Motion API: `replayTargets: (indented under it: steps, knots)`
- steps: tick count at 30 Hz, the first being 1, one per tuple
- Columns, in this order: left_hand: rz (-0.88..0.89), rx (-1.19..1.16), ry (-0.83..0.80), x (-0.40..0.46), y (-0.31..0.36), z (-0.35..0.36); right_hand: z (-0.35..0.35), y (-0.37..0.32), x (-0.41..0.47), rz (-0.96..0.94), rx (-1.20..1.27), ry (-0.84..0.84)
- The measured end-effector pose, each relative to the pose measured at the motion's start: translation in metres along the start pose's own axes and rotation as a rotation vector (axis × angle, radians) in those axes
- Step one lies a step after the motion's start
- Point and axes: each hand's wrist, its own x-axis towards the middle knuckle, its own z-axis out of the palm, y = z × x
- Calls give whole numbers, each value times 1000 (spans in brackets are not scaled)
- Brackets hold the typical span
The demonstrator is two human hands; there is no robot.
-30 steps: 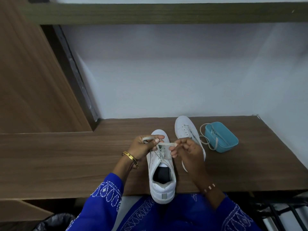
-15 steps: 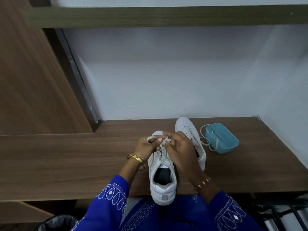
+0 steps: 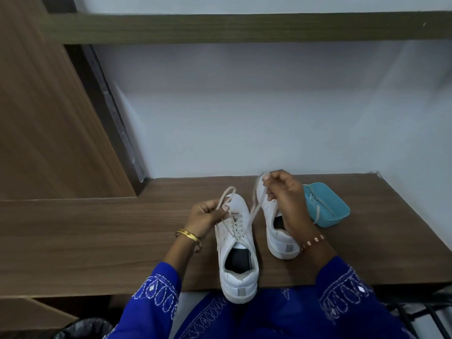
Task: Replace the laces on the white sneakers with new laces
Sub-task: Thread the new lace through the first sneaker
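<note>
Both hands draw lace ends out of the near sneaker at the table's front edge.

The left hand (image 3: 208, 215) pinches a loop of the cream lace (image 3: 253, 211) beside the toe of the near white sneaker (image 3: 236, 253), whose heel overhangs the front edge of the wooden table (image 3: 97, 231). The right hand (image 3: 285, 192) is raised towards the back edge, fingers curled round the other end of the same lace, which runs taut down to the eyelets. Under that hand stands the second white sneaker (image 3: 277, 231), just beside the first. A blue tray (image 3: 327, 206) near the right edge holds another lace (image 3: 318, 209), partly hidden by the right hand.
</note>
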Motion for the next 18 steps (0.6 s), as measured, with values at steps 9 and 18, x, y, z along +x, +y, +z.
replayTargets:
  steps: [9, 18]
  knots:
    - [-20, 3, 126, 2, 10, -5, -16, -17, 11, 52, 454, -103]
    - [-24, -18, 28, -2, 5, 33, -1, -19, 6, 21, 468, -271]
